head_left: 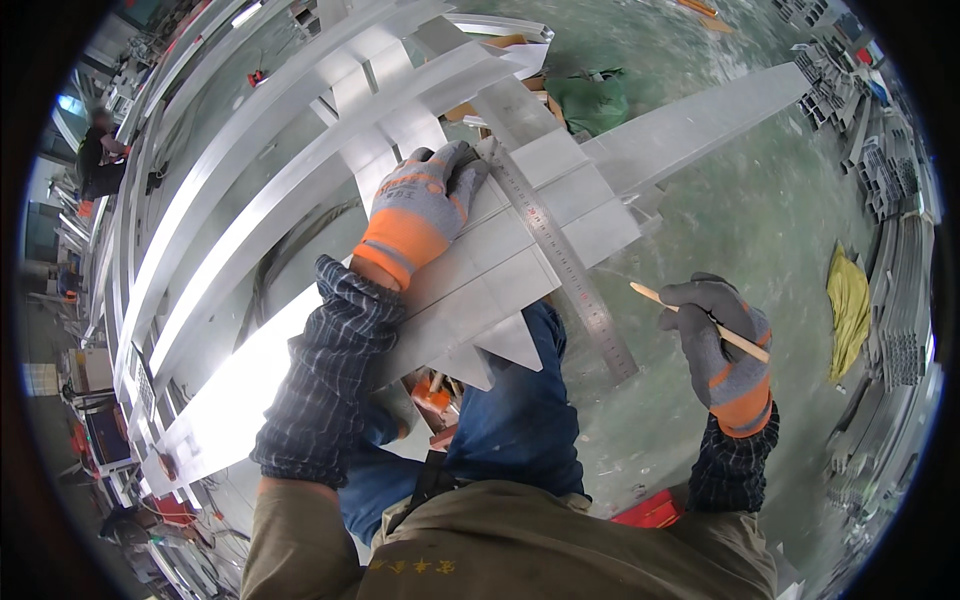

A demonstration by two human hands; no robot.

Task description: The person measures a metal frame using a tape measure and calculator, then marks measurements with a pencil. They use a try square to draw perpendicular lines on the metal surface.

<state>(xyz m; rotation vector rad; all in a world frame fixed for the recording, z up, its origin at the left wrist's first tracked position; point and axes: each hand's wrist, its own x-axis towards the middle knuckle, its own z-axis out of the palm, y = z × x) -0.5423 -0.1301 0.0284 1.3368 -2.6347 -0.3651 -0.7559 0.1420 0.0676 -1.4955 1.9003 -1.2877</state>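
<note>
My left hand (420, 205), in a grey and orange work glove, grips the upper end of a long steel ruler (555, 250). The ruler lies aslant over several silvery metal profiles (480, 265) set side by side, and its lower end juts out past their edge. Out to the right, apart from the metal, my right hand (718, 345) in a matching glove is closed round a pale wooden pencil (742, 344). The pencil's narrow end points up and left, toward the ruler. Pointed cut ends of the profiles (515, 342) stick out above my knees.
Long curved-looking metal bars (250, 150) stretch across the left, and another flat bar (700, 125) runs off to the upper right. Stacked profiles (890, 300) and a yellow cloth (848, 310) lie at the right. A green bag (590, 100) sits beyond. Another person (100, 155) is far left.
</note>
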